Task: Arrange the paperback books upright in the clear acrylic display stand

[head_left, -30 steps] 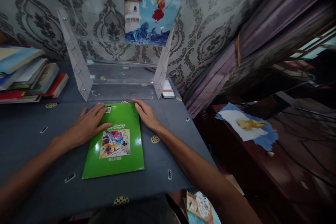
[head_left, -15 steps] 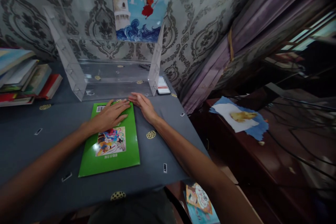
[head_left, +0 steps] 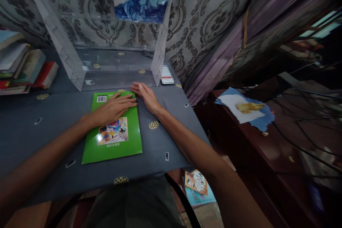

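A green book (head_left: 128, 149) lies closed on the grey tablecloth, its barcode and a colourful picture on the cover facing up. Flat across its upper part rests my left hand (head_left: 114, 109), palm down, fingers stretched to the right edge. My right hand (head_left: 146, 99) is at the book's upper right corner, its fingers extended and its side on the cloth, near the left fingertips. Neither hand grips anything. Part of the cover is hidden under my left hand and forearm.
Behind the book stands a clear acrylic rack (head_left: 66, 60) against the patterned wall. A pile of books (head_left: 24, 64) is at the far left. A blurred white item (head_left: 167, 74) sits right of the rack. Beyond the table's right edge is a dark red cabinet (head_left: 227, 128) with cloth and cables.
The view has tilted down, so the scene sits higher and more of the lap shows. My left hand's fingers have drawn closer together and reach slightly further right over the book.
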`<state>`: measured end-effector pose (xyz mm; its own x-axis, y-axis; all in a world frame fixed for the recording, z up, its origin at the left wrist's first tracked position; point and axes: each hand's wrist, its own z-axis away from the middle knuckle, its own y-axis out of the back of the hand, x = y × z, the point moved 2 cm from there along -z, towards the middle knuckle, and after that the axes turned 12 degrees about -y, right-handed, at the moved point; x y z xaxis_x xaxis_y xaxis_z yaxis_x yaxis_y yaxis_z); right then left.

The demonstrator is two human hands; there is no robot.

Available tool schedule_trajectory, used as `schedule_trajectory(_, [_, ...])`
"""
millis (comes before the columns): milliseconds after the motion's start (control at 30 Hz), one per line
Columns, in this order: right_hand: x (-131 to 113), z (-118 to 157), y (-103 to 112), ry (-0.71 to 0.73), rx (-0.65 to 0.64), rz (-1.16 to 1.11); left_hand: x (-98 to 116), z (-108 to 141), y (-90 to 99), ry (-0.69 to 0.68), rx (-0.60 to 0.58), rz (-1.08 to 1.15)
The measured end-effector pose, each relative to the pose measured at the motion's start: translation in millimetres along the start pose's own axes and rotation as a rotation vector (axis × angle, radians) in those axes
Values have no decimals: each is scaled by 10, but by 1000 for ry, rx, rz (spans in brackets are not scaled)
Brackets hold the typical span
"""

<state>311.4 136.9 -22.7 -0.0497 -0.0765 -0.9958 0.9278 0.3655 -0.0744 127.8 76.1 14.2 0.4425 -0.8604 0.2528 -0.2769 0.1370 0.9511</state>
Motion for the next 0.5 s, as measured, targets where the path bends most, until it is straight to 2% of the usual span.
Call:
schedule_trajectory(167, [-4, 6, -5, 10, 19, -37, 136, 79, -17, -39, -39, 51])
schedule_trajectory(500, [31, -9, 9, 60, -10, -68, 446, 261, -43, -168, -39, 87])
